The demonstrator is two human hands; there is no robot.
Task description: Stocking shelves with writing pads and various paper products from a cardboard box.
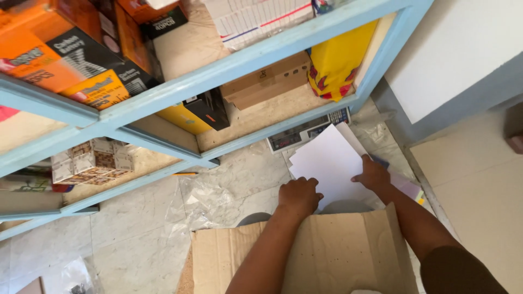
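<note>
Left hand (298, 196), right hand (372, 174) on white sheets (329, 160); fingertips hidden.

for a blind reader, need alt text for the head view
Two hands, left and right, rest on white paper sheets on the floor, above a cardboard flap. A blue shelf behind holds boxes and a yellow bag.
</note>
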